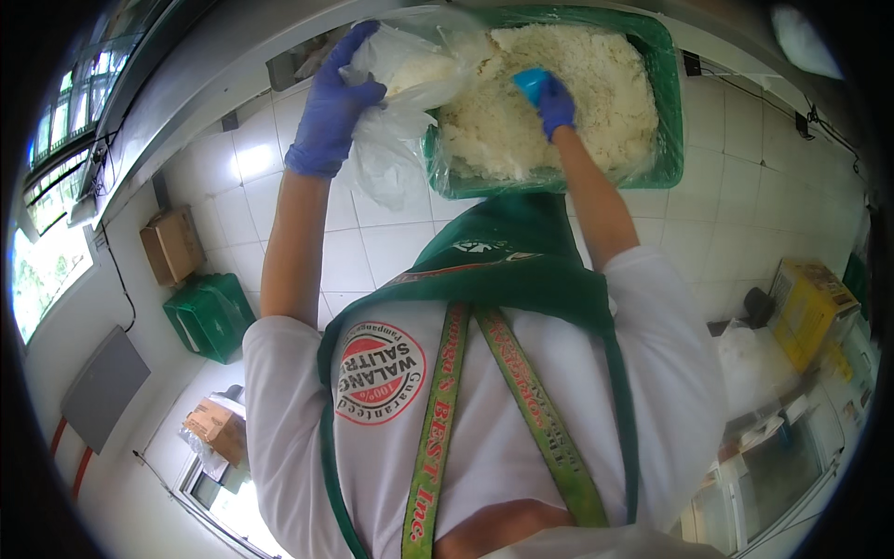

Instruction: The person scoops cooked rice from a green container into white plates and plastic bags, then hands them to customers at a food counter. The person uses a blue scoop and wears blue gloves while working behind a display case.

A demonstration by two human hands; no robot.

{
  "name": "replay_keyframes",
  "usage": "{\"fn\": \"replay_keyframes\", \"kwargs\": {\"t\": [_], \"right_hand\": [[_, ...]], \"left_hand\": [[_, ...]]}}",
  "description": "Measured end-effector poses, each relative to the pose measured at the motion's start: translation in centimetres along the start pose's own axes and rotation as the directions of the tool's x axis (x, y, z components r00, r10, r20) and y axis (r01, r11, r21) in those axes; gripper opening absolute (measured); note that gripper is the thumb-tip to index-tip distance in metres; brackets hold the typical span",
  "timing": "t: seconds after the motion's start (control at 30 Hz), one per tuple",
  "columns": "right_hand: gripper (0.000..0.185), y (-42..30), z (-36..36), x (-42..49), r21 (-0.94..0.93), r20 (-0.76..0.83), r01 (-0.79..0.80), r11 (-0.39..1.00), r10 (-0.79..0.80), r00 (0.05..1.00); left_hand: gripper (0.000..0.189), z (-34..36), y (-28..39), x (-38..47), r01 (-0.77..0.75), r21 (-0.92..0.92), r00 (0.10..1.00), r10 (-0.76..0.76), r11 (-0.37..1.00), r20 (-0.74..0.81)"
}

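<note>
In a blue glove, my left hand [335, 105] grips the upper edge of a clear plastic bag [391, 147]. Some white crumbly material [419, 73] shows inside the bag. My right hand [557, 108], gloved in blue too, holds a light-blue plastic scoop [532, 82]. The scoop is over the pale, flaky food material [601, 77] that fills a green plastic crate [670, 126]; whether it touches the material, I cannot tell. A clear plastic liner covers the crate's walls. The bag hangs at the crate's left side, overlapping its corner.
A metal counter edge [230, 77] curves along the top left. White tiles [391, 251] cover the floor. To the left stand a cardboard box [173, 244] and another green crate [213, 318]. A yellow box [810, 314] stands at right, with cables [817, 122] above it.
</note>
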State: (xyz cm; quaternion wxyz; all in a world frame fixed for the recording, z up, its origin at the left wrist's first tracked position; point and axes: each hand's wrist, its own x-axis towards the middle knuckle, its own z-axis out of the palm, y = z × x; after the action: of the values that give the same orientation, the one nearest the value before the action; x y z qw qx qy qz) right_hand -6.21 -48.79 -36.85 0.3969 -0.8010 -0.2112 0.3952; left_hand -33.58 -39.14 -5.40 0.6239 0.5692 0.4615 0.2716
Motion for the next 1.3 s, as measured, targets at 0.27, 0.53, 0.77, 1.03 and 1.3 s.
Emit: {"fn": "replay_keyframes", "kwargs": {"t": [0.27, 0.53, 0.77, 1.03, 1.3], "right_hand": [[0.041, 1.9, -3.4, -5.1, -0.527, 0.662, 0.567, 0.633, -0.112, 0.741], [0.024, 1.9, -3.3, 3.9, -0.521, 0.853, 0.716, 0.464, 0.319, 0.414], [0.017, -14.2, -8.7, 0.7, -0.461, 0.788, -0.139, 0.876, 0.477, 0.389], [0.029, -24.8, -5.9, -10.0, 0.607, 0.392, 0.167, 0.777, -0.476, 0.787], [0.039, -20.4, 0.5, -13.4, 0.201, 0.235, 0.821, 0.535, -0.839, 0.49]], "left_hand": [[0.067, 0.0, -0.9, -0.8, -0.032, 0.063, 0.999, 0.032, 0.997, -0.005], [0.068, 0.3, -0.8, -0.2, -0.098, 0.026, 0.993, 0.096, 0.995, 0.064], [0.071, 0.3, -0.1, -0.8, -0.057, -0.028, 0.997, 0.059, 0.998, 0.049], [0.076, 0.0, -0.5, -0.4, -0.082, -0.089, 0.995, 0.087, 0.993, 0.055], [0.078, -0.6, -1.5, -0.7, -0.088, -0.123, 0.995, 0.093, 0.988, 0.03]]}}
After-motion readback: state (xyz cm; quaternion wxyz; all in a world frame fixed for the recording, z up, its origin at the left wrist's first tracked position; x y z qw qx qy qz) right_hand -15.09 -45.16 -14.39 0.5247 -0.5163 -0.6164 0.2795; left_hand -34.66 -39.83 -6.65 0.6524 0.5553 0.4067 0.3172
